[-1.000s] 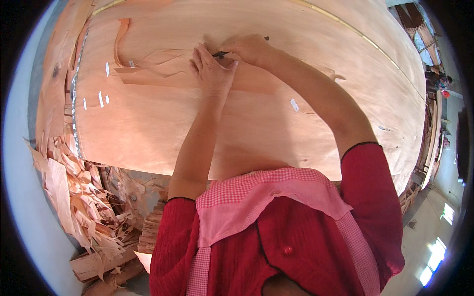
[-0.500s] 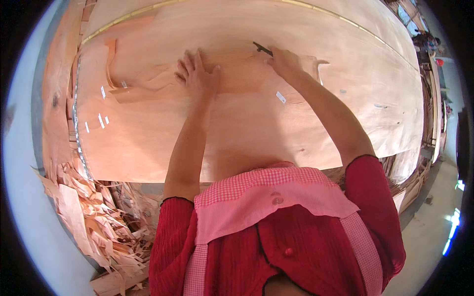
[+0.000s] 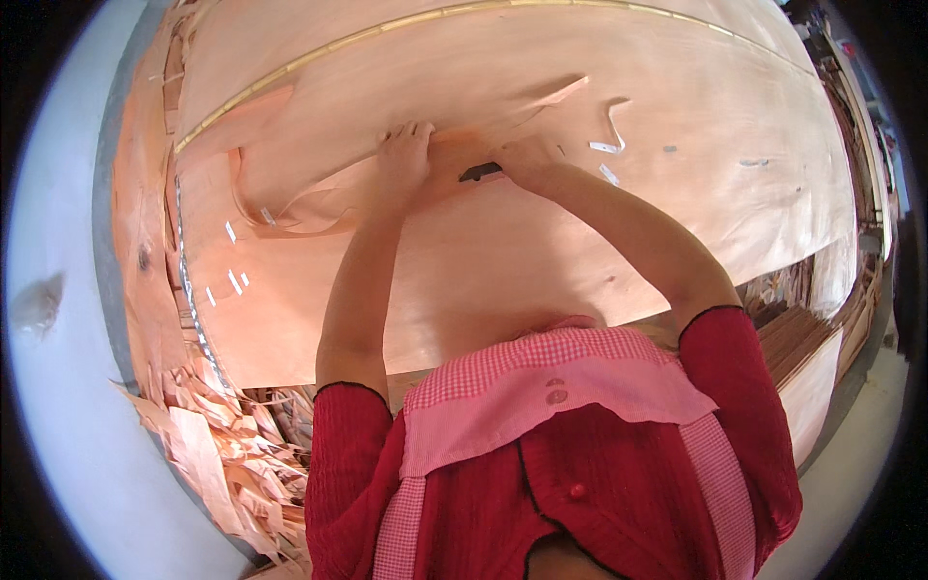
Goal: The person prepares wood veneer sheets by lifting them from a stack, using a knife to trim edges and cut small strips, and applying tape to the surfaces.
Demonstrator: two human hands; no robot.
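A large thin sheet of tan wood veneer (image 3: pixel 483 261) lies spread in front of me. My left hand (image 3: pixel 404 159) is closed, fingers curled over a loose veneer strip (image 3: pixel 340 180) that rises from the sheet and stretches out on both sides of the hand. The strip's far right end (image 3: pixel 564 92) stands up off the surface. To the right, my right hand (image 3: pixel 530 159) is closed around a black-handled knife (image 3: pixel 479 172), which points left toward my left hand. The knife's blade cannot be made out. Both hands are close together over the middle of the sheet.
Small white tape pieces (image 3: pixel 235 282) dot the sheet's left side, with more tape (image 3: pixel 607 147) on a thin curled offcut at right. A yellow segmented strip (image 3: pixel 387 27) arcs across the far side. Torn veneer scraps (image 3: pixel 208 445) pile up at lower left. Stacked veneer (image 3: pixel 795 333) is at right.
My left hand went from lying flat with spread fingers to gripping the strip. My right hand and the knife came nearer and leftward. The strip now stands lifted off the sheet.
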